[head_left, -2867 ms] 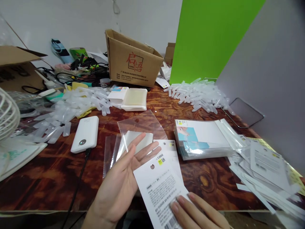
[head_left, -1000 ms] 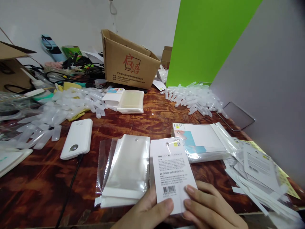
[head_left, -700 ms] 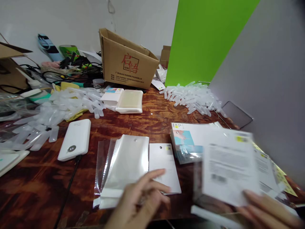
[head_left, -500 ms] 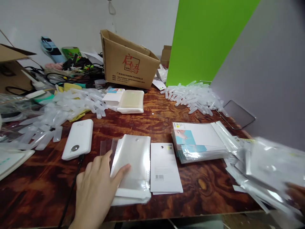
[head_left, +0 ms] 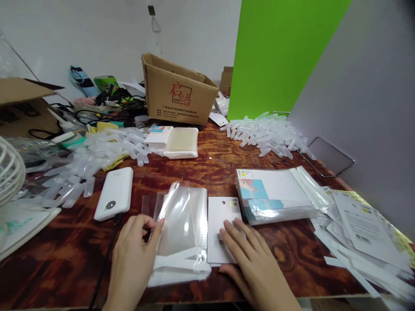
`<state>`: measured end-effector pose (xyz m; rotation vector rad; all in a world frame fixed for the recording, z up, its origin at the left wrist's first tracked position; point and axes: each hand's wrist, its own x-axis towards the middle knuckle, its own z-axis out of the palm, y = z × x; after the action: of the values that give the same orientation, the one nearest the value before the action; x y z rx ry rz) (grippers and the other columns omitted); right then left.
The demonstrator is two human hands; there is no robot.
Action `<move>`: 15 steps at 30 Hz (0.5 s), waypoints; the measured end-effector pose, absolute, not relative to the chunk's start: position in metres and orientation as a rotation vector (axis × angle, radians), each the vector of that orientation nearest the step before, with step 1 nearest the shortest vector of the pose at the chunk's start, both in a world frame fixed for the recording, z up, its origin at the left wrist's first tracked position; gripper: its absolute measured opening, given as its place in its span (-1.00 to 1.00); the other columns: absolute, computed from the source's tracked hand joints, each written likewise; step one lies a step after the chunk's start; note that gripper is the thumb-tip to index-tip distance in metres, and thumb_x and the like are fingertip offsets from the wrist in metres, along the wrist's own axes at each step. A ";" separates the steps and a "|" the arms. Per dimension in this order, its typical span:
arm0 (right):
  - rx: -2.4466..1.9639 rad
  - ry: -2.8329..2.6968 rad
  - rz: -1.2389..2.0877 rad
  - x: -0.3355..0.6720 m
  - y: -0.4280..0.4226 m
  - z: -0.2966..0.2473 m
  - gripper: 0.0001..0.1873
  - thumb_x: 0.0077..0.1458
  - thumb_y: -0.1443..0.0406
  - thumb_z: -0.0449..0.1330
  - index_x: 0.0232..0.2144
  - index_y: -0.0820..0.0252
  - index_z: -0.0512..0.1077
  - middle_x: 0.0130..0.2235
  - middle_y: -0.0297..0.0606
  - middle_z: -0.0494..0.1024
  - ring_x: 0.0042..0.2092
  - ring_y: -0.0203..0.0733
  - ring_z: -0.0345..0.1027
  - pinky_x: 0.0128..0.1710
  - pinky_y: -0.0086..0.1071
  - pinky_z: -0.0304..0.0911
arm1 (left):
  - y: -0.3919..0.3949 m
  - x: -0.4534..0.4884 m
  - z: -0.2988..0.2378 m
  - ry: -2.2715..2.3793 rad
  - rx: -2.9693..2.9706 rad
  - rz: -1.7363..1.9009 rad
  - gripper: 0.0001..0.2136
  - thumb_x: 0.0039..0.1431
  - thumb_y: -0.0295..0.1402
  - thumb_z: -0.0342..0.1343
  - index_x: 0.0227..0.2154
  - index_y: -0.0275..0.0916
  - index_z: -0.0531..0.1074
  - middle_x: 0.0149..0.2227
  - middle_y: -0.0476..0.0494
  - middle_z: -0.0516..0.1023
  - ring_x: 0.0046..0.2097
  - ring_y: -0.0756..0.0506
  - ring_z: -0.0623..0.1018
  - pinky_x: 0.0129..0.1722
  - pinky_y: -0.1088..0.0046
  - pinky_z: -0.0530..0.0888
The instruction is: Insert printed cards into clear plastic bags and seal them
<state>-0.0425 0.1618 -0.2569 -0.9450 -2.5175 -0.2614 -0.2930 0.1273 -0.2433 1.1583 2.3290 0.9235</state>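
My left hand (head_left: 138,244) pinches the left edge of a clear plastic bag (head_left: 167,203), lifting it a little off the stack of clear bags (head_left: 196,216). To the right of that stack, my right hand (head_left: 248,255) lies with its fingers spread on the white printed cards (head_left: 215,211). Its palm hides their lower right part. Beyond the right hand is a pile of bagged cards (head_left: 285,185) with a blue picture on top. More white cards and loose strips (head_left: 363,233) are heaped at the far right.
A white power bank (head_left: 115,192) with a black cable stands left of my left hand. Translucent plastic pieces lie in a left heap (head_left: 81,160) and a right heap (head_left: 269,134). Behind are a cardboard box (head_left: 180,95) and a small bag stack (head_left: 181,142). A white fan guard (head_left: 11,172) is at left.
My right hand has come from the far right, where it was blurred near a bagged card, onto the white cards. My left hand has lifted the top bag's edge.
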 end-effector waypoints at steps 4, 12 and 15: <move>-0.874 -2.497 -0.263 -0.039 0.164 -0.262 -0.64 0.36 0.25 -0.09 -0.05 0.12 0.48 0.08 -0.23 0.51 0.06 -0.05 0.45 -0.11 -0.21 0.49 | 0.131 -0.282 -0.235 1.919 0.867 1.409 -0.79 0.24 -0.14 -0.07 -0.39 -0.08 0.06 -0.07 -0.12 0.56 -0.06 -0.18 0.58 -0.14 0.24 0.47; -0.766 -2.131 -0.301 -0.018 0.151 -0.261 -0.62 0.28 0.45 -0.10 0.03 0.22 0.39 -0.26 -0.25 0.67 -0.16 -0.22 0.57 -0.07 -0.40 0.45 | 0.153 -0.251 -0.200 1.077 0.046 1.615 -0.75 0.33 -0.33 -0.07 -0.03 -0.10 0.43 0.20 -0.11 0.44 0.19 -0.22 0.43 0.20 -0.07 0.30; -0.761 -2.117 -0.264 -0.014 0.135 -0.253 -0.69 0.33 0.35 -0.05 -0.03 0.03 0.43 -0.41 -0.43 0.65 -0.31 -0.28 0.59 -0.11 -0.42 0.48 | 0.157 -0.247 -0.197 0.890 -0.014 1.518 -0.67 0.36 -0.28 -0.12 0.13 0.03 0.33 0.20 -0.13 0.44 0.17 -0.24 0.46 0.19 -0.09 0.31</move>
<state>-0.0136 0.1350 -0.2527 -0.7613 -2.1174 -0.2636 -0.2465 0.1570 -0.1972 -0.0137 0.8898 1.5177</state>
